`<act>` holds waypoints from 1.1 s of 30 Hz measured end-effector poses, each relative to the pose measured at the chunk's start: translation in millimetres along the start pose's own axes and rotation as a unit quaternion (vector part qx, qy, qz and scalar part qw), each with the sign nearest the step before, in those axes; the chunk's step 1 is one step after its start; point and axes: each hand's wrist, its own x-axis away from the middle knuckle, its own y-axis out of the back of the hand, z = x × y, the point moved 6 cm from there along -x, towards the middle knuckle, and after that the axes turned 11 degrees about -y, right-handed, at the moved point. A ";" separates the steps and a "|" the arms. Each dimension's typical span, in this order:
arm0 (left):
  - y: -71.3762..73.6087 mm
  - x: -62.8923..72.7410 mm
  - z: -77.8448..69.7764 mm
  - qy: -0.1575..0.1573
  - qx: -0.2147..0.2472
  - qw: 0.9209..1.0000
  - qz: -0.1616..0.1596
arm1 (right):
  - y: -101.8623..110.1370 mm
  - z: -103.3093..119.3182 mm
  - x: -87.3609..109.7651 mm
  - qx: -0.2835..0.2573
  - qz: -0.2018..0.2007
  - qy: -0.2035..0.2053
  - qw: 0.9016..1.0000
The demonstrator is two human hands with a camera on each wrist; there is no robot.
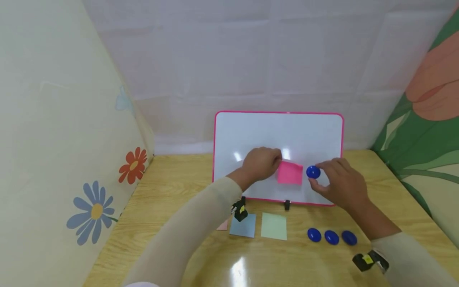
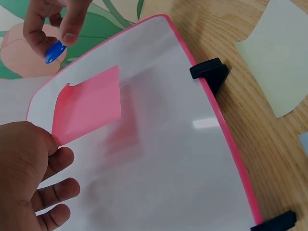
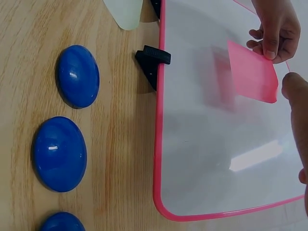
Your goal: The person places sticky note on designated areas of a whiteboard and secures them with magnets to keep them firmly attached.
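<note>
Pink note (image 1: 289, 172), and I have it by the corner! My left grip (image 1: 263, 162) is closed on it, thumb and finger pinching its upper left, the other fingers loosely bent in the left wrist view. Over on the other side, my right grip (image 1: 342, 181) is closed too, a blue disc (image 1: 313, 172) pinched between finger and thumb.

Here's the relation that counts: disc to the right of the note, at about mid-height with it, a narrow gap between them, not touching! The note is near enough square, so no long axis to speak of; its far upper corner curls. Left grip on the note, right grip just beside it: the left is plainly the nearer.

So the note stretches rightward and down from my left grip, and lies to the left of my right grip, all in front of the whiteboard (image 1: 233, 135). Its reflection sits off to one side, so I judge most of it stands clear of the surface. And down on the table (image 1: 172, 175), three more blue discs (image 1: 331, 237) in a row!
</note>
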 end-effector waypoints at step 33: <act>-0.9 -29.1 6.9 0.047 0.000 0.999 0.010 | -8.9 -6.8 -17.1 0.017 0.005 -0.060 0.998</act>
